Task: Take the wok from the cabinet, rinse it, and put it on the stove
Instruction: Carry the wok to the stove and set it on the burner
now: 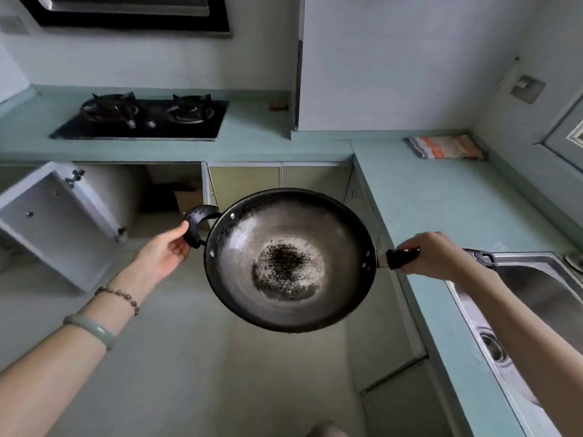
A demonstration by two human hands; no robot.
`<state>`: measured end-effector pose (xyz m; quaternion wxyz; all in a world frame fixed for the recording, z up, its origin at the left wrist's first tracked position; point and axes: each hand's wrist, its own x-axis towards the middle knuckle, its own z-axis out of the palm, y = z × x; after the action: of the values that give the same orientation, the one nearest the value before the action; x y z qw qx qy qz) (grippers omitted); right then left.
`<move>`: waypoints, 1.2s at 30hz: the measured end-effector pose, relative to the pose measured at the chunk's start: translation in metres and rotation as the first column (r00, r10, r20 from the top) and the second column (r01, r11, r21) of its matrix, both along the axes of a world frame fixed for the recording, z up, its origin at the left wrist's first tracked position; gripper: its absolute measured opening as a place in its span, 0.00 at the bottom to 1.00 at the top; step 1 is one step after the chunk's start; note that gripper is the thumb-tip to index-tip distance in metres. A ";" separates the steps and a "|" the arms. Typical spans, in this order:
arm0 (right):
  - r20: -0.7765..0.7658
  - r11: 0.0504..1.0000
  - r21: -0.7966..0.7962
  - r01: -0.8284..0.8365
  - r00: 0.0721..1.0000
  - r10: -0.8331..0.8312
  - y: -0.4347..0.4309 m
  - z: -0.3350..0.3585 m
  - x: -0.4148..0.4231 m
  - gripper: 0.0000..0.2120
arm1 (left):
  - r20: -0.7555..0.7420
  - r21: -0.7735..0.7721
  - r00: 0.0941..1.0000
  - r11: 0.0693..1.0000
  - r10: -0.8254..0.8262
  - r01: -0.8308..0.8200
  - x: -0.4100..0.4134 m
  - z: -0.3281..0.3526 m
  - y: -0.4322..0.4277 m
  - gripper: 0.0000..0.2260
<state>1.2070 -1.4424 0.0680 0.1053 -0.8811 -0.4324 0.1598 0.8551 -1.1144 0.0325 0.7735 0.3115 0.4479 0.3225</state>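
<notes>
Green kitchen counter, wok held in mid-air over the floor
Left hand pinches the wok's small loop handle between thumb and fingers; right hand is wrapped round the long handle. The wok hangs mouth up in front of the open cabinet, near the sink on the right, well apart from the stove
</notes>
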 end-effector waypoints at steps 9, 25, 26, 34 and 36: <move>-0.005 0.997 -0.044 -0.063 0.998 0.063 0.095 -0.001 0.040 0.17 | -0.015 -0.024 0.999 0.999 0.046 -0.046 0.032 -0.018 0.083 0.01; 0.026 0.977 -0.073 -0.199 0.979 0.202 0.295 0.016 0.181 0.09 | -0.024 -0.010 0.975 0.975 0.222 -0.223 0.153 -0.010 0.229 0.02; 0.023 0.975 -0.081 -0.208 0.977 0.211 0.303 0.016 0.184 0.10 | -0.023 -0.010 0.972 0.972 0.233 -0.233 0.157 -0.011 0.236 0.02; 0.007 0.969 -0.115 -0.219 0.975 0.221 0.411 -0.003 0.226 0.05 | -0.046 0.003 0.975 0.976 0.219 -0.219 0.196 -0.026 0.348 0.02; 0.014 0.974 -0.103 -0.200 0.979 0.203 0.438 -0.007 0.234 0.05 | -0.034 0.001 0.980 0.981 0.195 -0.195 0.208 -0.025 0.380 0.02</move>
<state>1.4413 -1.0043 0.0605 0.0388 -0.8388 -0.5122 0.1805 1.0630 -0.7349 0.0075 0.7307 0.2706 0.4899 0.3909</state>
